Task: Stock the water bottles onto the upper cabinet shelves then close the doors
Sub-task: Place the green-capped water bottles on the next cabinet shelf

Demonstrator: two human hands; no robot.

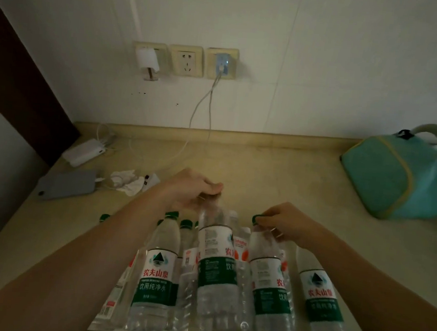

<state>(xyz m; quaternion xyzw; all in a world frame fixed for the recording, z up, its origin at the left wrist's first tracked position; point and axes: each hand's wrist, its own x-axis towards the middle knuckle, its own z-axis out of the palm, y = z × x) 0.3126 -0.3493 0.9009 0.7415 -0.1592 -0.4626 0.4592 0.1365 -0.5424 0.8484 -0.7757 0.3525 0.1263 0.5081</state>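
Several clear water bottles with green and white labels and green caps stand clustered on the beige countertop (276, 181) near its front edge. My left hand (196, 190) grips the top of a tall bottle (215, 265) in the middle, its cap hidden under my fingers. My right hand (283, 224) pinches the green cap and neck of the bottle (270, 286) just to the right. Another bottle (159, 273) stands left of them and one more bottle (321, 295) stands at the far right. No cabinet is in view.
A teal bag (401, 176) with a pale handle sits at the back right. At the back left lie a grey phone (66, 183), a white power bank (83, 152) and crumpled tissue (128, 182). Wall sockets (185, 61) with a charger cable hang above.
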